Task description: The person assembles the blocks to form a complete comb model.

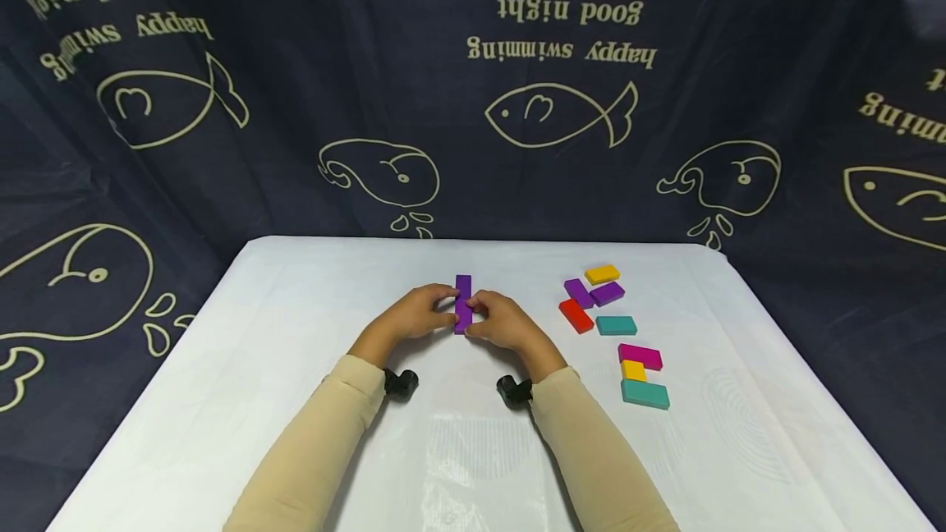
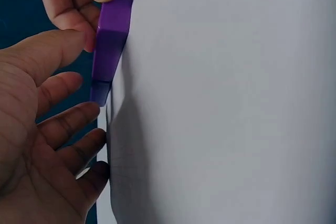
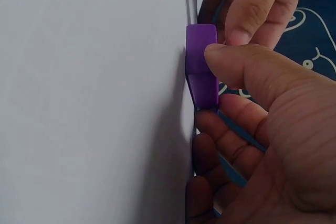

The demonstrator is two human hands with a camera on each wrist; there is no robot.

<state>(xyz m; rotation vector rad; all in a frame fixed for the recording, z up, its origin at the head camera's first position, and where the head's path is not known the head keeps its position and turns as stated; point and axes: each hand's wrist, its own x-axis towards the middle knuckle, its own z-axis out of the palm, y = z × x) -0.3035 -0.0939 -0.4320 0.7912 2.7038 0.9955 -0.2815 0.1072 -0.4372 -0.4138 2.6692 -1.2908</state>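
Observation:
In the head view two purple blocks (image 1: 463, 304) stand end to end in a narrow line on the white table. My left hand (image 1: 415, 312) is at their left side, thumb toward the near part and index finger toward the far part. In the left wrist view its fingers (image 2: 68, 121) are spread and only gently bent beside the purple block (image 2: 113, 40). My right hand (image 1: 508, 320) holds the blocks from the right. Its thumb (image 3: 231, 61) presses the near purple block (image 3: 200, 51) in the right wrist view, with the fingertips at the block's far end.
To the right lie a yellow block (image 1: 602, 274), two purple blocks (image 1: 608, 294), a red block (image 1: 576, 316) and a teal block (image 1: 617, 326). Nearer me, a magenta block (image 1: 640, 356), a small yellow block (image 1: 633, 371) and a teal block (image 1: 645, 394) form a group.

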